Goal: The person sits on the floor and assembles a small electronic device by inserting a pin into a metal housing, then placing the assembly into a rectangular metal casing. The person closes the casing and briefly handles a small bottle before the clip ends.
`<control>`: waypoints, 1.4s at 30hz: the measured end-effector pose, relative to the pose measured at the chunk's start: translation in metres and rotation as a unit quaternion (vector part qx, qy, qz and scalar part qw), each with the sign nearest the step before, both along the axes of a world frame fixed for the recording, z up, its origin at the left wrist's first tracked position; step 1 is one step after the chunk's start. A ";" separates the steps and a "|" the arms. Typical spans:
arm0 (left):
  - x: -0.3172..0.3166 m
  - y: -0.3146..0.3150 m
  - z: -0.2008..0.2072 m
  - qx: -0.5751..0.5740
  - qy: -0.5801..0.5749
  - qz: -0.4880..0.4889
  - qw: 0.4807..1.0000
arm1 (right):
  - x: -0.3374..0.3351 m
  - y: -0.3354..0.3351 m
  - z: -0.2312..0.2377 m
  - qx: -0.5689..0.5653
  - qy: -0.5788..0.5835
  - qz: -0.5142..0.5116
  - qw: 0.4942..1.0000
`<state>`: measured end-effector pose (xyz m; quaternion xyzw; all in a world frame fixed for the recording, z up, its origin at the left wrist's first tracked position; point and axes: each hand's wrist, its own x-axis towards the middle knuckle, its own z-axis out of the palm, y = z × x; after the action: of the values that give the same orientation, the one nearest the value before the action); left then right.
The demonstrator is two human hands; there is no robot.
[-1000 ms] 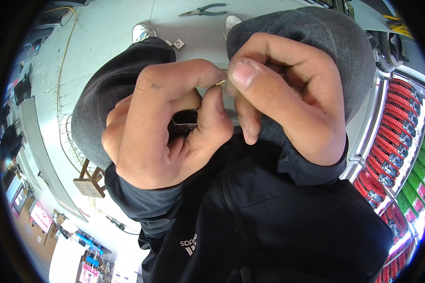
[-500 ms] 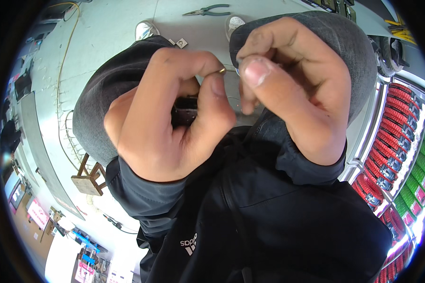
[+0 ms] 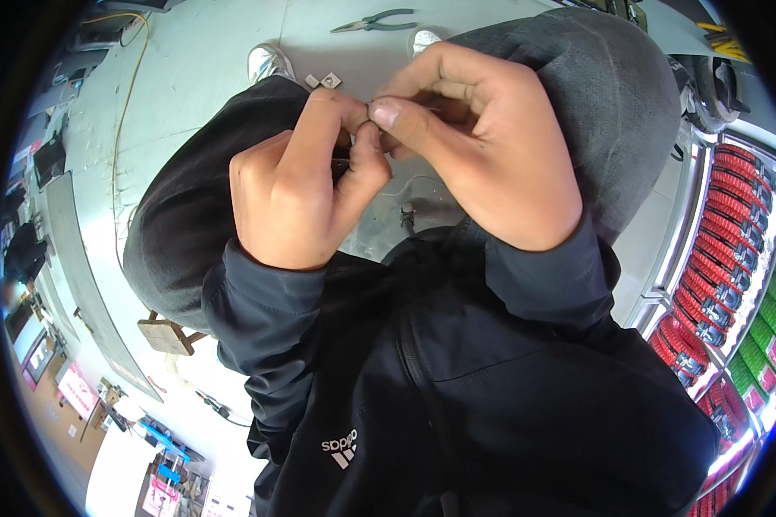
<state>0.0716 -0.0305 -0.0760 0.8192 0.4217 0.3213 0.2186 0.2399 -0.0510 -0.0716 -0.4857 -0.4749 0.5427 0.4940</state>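
The work is looking underway rather than finished: both hands are meeting at the fingertips above the lap. The left hand point(image 3: 293, 185) is pinching with thumb and forefinger, and the right hand point(image 3: 500, 146) is pressing its own thumb and finger up against them. Both are seemingly grasping a tiny piece where they are touching, but the fingers are covering it, so how much is done and how much is remaining cannot be told. No finished article is showing. The pliers point(image 3: 368, 23) are lying on the floor point(image 3: 194, 65) beyond the feet, out of use, and small white bits point(image 3: 329, 80) are resting beside one shoe point(image 3: 269, 63), with neither hand touching them.
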 end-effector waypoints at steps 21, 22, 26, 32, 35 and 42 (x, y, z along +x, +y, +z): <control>-0.082 -0.008 -0.372 -0.415 0.294 -0.008 0.861 | 0.030 0.001 -0.008 -0.044 0.120 -0.001 0.992; -0.089 -0.012 -0.384 -0.433 0.273 -0.011 0.859 | 0.030 0.001 -0.007 -0.063 0.120 0.002 0.991; -0.070 0.007 -0.371 -0.412 0.276 0.031 0.868 | 0.038 0.004 -0.007 -0.051 0.112 -0.028 0.992; -0.045 0.065 -0.246 -0.172 0.062 0.254 0.950 | 0.026 0.003 -0.002 -0.057 0.142 -0.014 0.988; -0.024 0.069 -0.125 -0.175 -0.204 0.198 0.943 | 0.019 0.003 0.004 -0.050 0.151 -0.011 0.987; 0.021 -0.006 0.051 -0.234 -0.171 0.025 0.957 | 0.013 -0.004 0.025 -0.030 0.164 0.024 0.986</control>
<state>0.0930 -0.0364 -0.0249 0.6671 0.4615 0.3541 0.4653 0.2529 -0.0550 -0.0463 -0.3928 -0.3826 0.6410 0.5371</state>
